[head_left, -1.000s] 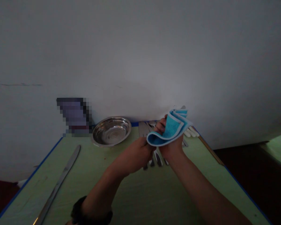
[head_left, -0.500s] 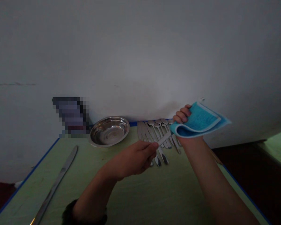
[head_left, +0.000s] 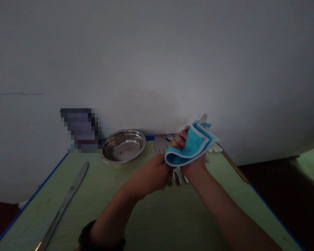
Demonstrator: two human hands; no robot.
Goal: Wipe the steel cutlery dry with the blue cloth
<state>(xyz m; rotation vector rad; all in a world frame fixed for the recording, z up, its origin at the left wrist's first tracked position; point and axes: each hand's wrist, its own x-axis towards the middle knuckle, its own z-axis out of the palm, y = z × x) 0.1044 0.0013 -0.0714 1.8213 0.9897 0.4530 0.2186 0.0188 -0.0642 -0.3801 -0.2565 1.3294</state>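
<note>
My right hand point(head_left: 181, 138) is closed around a folded blue cloth point(head_left: 192, 144) with pale edging. Out of the cloth's top pokes the rounded tip of a table knife point(head_left: 204, 118); its middle is hidden in the cloth. My left hand point(head_left: 161, 170) is closed at the cloth's lower left side, gripping the knife's other end, which its fingers cover. Behind and under both hands, forks point(head_left: 160, 143), a spoon point(head_left: 169, 137) and other cutlery lie in a row, partly hidden.
A shiny steel bowl point(head_left: 124, 146) stands left of the cutlery near the wall. Another table knife point(head_left: 65, 204) lies along the left of the green table point(head_left: 157, 223). A pixelated upright object point(head_left: 81, 130) leans at the back left. Whitish pieces point(head_left: 215, 148) lie at the back right.
My right hand and the cloth have slid left along the knife to meet my left hand. The knife's tip now shows beyond the cloth, and the bare stretch between my hands is covered.
</note>
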